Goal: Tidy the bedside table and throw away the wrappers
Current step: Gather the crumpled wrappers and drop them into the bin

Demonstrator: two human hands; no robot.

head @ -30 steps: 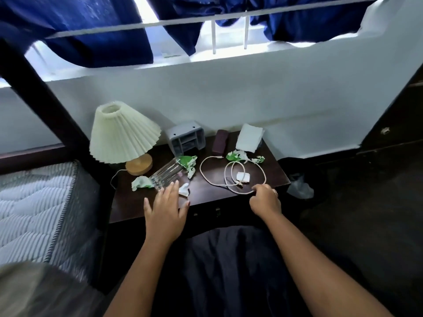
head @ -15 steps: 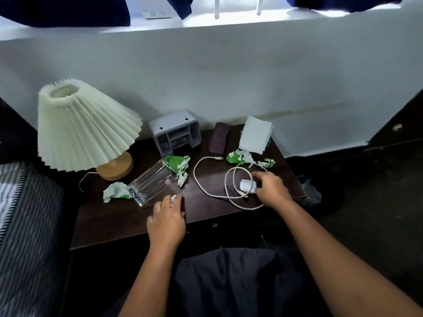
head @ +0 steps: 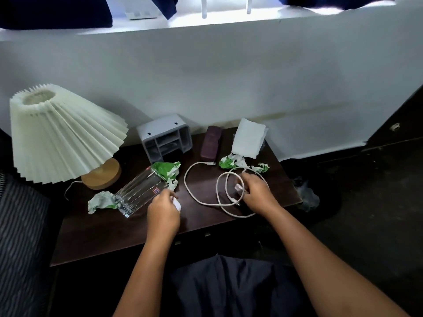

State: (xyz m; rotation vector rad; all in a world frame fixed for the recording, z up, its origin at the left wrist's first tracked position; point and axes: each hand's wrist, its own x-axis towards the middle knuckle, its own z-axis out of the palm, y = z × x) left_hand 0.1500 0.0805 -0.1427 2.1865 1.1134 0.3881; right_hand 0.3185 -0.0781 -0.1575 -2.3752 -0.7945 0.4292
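Observation:
On the dark bedside table (head: 96, 234) a clear glass (head: 139, 193) lies on its side. Crumpled green-and-white wrappers sit at its mouth (head: 168, 171), at its base (head: 100, 201) and near the back right (head: 229, 162). My left hand (head: 163, 212) is closed on a small white wrapper piece (head: 176, 204) beside the glass. My right hand (head: 257, 193) pinches the white charger plug (head: 239, 186) inside the looped white cable (head: 196, 193).
A pleated cream lamp (head: 61, 133) on a wooden base stands at the left. A grey organiser (head: 164, 137), a dark case (head: 210, 143) and a white tissue pack (head: 248, 138) line the back. A clear plastic bag (head: 306, 195) lies on the floor to the right. Striped bedding (head: 18, 225) borders the left.
The view moved closer and lower. My left hand closed on the white piece by the glass. My right hand went from the table's front edge into the cable loops onto the plug.

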